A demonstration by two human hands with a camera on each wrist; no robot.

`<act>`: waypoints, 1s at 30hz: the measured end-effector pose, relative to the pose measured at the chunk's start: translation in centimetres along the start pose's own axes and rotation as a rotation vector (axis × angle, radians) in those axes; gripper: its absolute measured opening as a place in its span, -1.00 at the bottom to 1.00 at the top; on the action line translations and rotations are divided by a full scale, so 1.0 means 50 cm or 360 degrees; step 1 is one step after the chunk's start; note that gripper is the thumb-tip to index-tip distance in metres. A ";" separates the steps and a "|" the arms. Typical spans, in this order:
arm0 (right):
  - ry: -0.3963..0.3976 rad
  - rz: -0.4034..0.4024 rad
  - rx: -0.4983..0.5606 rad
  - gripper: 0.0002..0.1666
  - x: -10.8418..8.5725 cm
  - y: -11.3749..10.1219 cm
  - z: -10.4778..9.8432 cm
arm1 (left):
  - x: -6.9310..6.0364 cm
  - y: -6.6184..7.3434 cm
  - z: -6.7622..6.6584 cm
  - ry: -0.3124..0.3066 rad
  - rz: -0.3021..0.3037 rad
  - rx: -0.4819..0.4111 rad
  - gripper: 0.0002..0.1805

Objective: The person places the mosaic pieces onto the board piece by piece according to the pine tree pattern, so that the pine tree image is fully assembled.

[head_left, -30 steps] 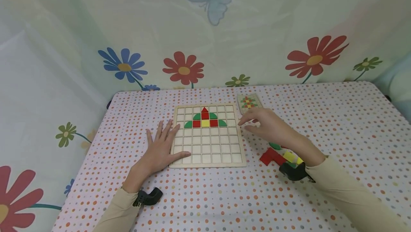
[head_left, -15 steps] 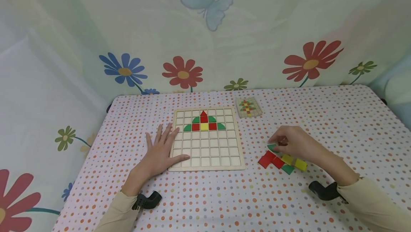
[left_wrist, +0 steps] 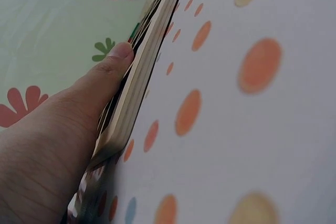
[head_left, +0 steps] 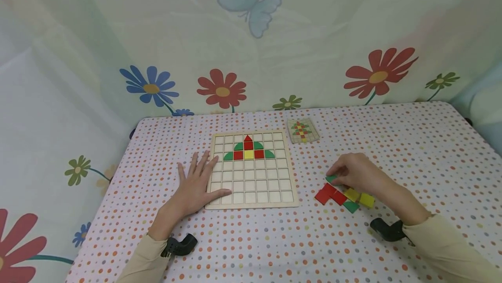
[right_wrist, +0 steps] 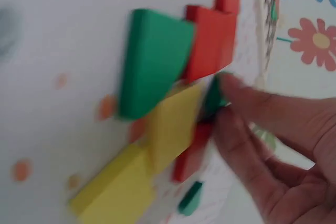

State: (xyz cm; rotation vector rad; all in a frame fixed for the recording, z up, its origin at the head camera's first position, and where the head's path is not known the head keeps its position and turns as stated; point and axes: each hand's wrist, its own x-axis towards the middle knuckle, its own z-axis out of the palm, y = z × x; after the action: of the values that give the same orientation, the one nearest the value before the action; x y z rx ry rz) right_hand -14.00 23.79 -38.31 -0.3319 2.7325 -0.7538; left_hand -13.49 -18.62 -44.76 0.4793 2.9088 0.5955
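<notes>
My left hand point(head_left: 194, 189) lies spread on the left edge of the wooden grid board point(head_left: 251, 208); its thumb point(left_wrist: 100, 80) rests along the near rim in the left wrist view. Near the board's top stand a red triangle point(head_left: 248, 138), green curved pieces, red squares and a yellow square point(head_left: 249, 155). To the board's right, my right hand point(head_left: 358, 174) pinches a green piece point(right_wrist: 212, 97) between thumb and finger, low over loose tiles. Around it lie red tiles point(right_wrist: 210, 43), yellow tiles point(right_wrist: 176, 129) and another green piece point(right_wrist: 155, 64).
A small pattern card point(head_left: 303, 131) lies beyond the board's top right corner. The dotted tablecloth point(head_left: 243, 244) covers the table. A flowered curtain point(head_left: 313, 56) hangs behind and at the left.
My right hand has moved from beside the board and card back to the loose tiles, where it pinches a green piece. My left hand has stayed on the board.
</notes>
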 end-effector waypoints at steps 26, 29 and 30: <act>-0.0188 0.0226 -0.0200 -0.84 0.033 -0.047 -0.010 | -0.002 0.000 0.003 -0.0002 -0.0012 0.0005 0.18; -0.0203 0.0208 -0.0153 -0.83 0.034 -0.039 -0.014 | -0.003 0.000 0.003 -0.0004 -0.0012 0.0011 0.19; -0.0213 0.0190 -0.0143 -0.83 0.034 -0.036 -0.015 | -0.003 0.001 0.003 -0.0007 -0.0013 0.0011 0.19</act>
State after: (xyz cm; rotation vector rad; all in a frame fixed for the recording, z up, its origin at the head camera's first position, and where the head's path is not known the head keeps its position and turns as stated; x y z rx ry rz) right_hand -15.59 22.13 -37.10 -0.2273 2.6376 -0.5581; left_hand -13.32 -18.59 -44.86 0.4693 2.9080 0.5822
